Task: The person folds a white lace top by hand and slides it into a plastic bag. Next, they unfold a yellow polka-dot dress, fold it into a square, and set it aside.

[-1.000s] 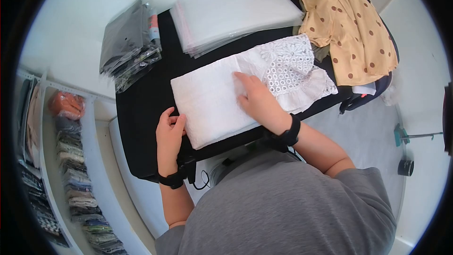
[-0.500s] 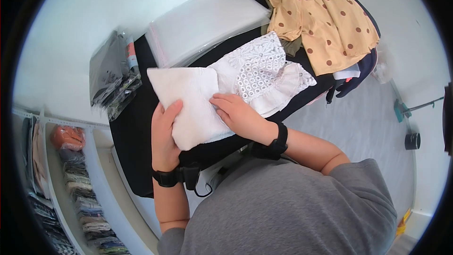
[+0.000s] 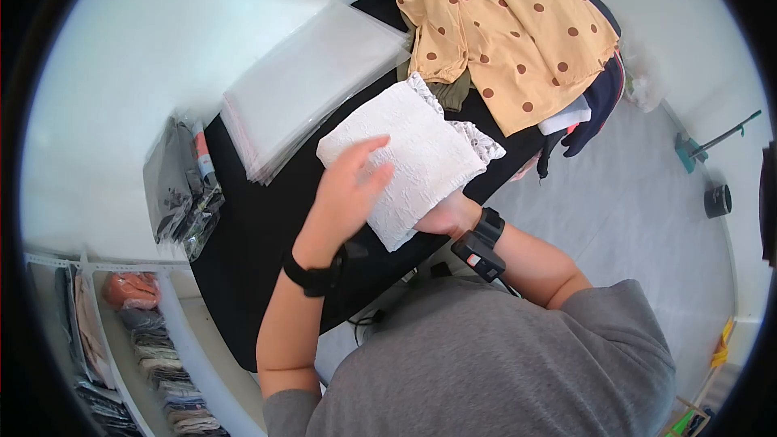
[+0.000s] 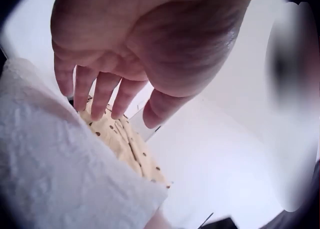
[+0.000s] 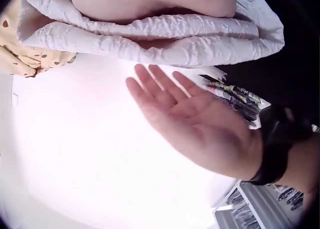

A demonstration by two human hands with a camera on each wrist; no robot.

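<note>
the cloth (image 3: 425,133) lies ahead and right of the straight-fingered, empty left hand (image 3: 346,196), while the right hand (image 3: 449,214), nearer, touches its near edge, grip too hidden to tell

A grey short-sleeved T-shirt (image 3: 486,348) is worn with black wrist straps (image 3: 306,277).

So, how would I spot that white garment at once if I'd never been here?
Find the black table before the person in the grey shirt. Over its near side, next to the open left hand, is the white garment, folded into a thick pad. Unlike the clear plastic sheets and brown-dotted tan garment beyond, it is white and crinkled, with frilly edging at one end.
</note>
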